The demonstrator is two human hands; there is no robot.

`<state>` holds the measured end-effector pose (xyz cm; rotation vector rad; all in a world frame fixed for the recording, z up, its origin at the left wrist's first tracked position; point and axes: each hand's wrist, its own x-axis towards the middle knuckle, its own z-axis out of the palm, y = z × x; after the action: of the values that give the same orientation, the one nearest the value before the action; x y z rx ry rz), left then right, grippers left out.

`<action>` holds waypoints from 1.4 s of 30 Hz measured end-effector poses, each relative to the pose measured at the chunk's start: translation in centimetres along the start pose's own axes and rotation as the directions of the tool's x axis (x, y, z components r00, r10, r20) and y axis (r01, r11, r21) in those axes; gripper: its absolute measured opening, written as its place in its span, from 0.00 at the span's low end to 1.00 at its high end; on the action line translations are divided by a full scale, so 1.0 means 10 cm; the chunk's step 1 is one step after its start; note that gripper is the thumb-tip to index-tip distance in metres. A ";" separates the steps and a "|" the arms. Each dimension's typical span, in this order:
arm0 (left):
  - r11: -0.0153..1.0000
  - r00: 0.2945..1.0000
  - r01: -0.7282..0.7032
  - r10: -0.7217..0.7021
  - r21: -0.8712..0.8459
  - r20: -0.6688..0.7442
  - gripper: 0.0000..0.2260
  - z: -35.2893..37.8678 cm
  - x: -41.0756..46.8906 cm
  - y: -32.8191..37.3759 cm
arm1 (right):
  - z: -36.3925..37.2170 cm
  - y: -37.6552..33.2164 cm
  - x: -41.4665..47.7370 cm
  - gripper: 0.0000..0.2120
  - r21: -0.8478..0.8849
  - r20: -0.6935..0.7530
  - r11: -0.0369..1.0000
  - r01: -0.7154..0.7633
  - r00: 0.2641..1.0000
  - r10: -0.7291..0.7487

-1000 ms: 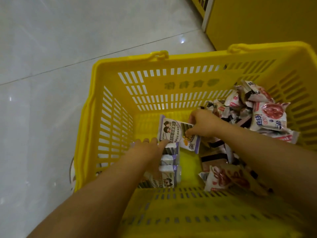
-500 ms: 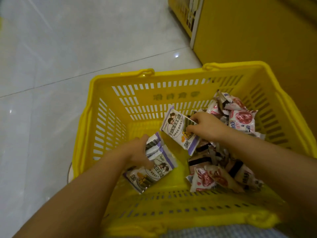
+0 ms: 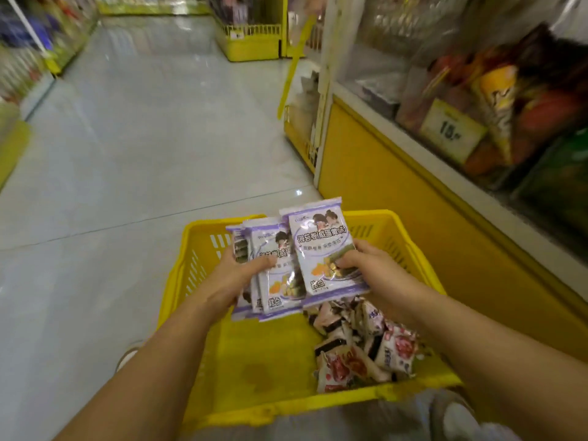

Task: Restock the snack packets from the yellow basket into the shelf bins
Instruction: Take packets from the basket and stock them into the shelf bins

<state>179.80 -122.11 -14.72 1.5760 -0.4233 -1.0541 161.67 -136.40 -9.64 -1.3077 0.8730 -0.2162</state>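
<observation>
One yellow basket (image 3: 178,278) on the floor holds a pile (image 3: 366,348) of red-and-white packets in its right corner. Above it, the left hand (image 3: 227,276) grips a stack (image 3: 276,281) of purple packets; the right hand (image 3: 375,268) pinches one more packet (image 3: 321,249) against them.

Your right hand (image 3: 372,268) is holding a purple packet (image 3: 321,249) showing the title 海苔卷(咸蛋黄味); the purple stack (image 3: 278,292) in your left hand (image 3: 232,275) is repeating it, half covered. Up and right of the right hand, a yellow price tag (image 3: 451,130) is showing 15.
</observation>
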 end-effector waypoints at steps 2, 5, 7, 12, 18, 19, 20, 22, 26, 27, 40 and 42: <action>0.994 0.995 -0.082 0.086 -0.070 0.056 0.31 0.18 -0.16 0.31 | 0.05 -0.22 -0.20 0.10 0.032 -0.029 0.996 0.081 0.996 -0.080; 0.972 0.985 -0.173 0.170 -0.160 -0.026 0.26 0.46 -0.41 0.72 | 0.08 -0.54 -0.55 0.11 0.086 -0.009 0.982 0.167 0.986 -0.166; 0.957 0.975 -0.217 0.221 -0.191 -0.002 0.34 0.65 -0.61 0.96 | 0.03 -0.72 -0.82 0.13 0.092 0.000 0.975 0.201 0.979 -0.202; 0.965 0.961 -0.182 0.215 -0.187 0.174 0.46 0.99 -1.20 1.50 | -0.23 -1.11 -1.46 0.19 0.182 0.007 0.957 0.224 0.973 -0.229; 0.942 0.944 -0.275 0.303 -0.192 0.131 0.51 1.38 -1.70 2.02 | -0.54 -1.60 -2.19 0.04 0.086 -0.047 0.920 0.382 0.924 -0.379; 0.932 0.937 -0.325 0.340 -0.160 0.080 0.53 1.46 -1.76 2.08 | -0.55 -1.66 -2.30 0.03 0.013 -0.041 0.914 0.406 0.913 -0.405; 0.916 0.923 -0.373 0.382 -0.150 0.035 0.56 1.53 -1.80 2.13 | -0.56 -1.71 -2.40 0.06 -0.050 -0.018 0.901 0.430 0.902 -0.431; 0.883 0.899 -0.435 0.437 -0.178 -0.031 0.58 1.66 -1.82 2.19 | -0.59 -1.82 -2.58 0.16 -0.141 0.033 0.874 0.465 0.884 -0.466; 0.862 0.911 -0.350 0.405 -0.367 0.082 0.40 1.95 -1.78 2.28 | -0.72 -2.01 -2.82 0.26 -0.221 -0.118 0.839 0.497 0.840 -0.529; 0.859 0.912 -0.321 0.394 -0.398 0.115 0.38 2.04 -1.75 2.30 | -0.78 -2.06 -2.87 0.28 -0.268 -0.167 0.821 0.504 0.815 -0.555; 0.727 0.783 -0.557 0.621 -0.402 0.036 0.27 2.68 -1.48 2.56 | -1.57 -3.02 -3.69 0.40 -0.833 -0.547 0.551 -0.044 0.218 -0.808; 0.744 0.802 -0.521 0.595 -0.417 0.059 0.30 2.73 -1.47 2.53 | -1.70 -3.21 -3.73 0.34 -0.801 -0.586 0.523 -0.290 0.205 -0.784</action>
<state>156.72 -134.91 15.36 0.9024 -0.7258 -0.7479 135.61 -136.17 35.47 -2.3215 1.9705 -1.2347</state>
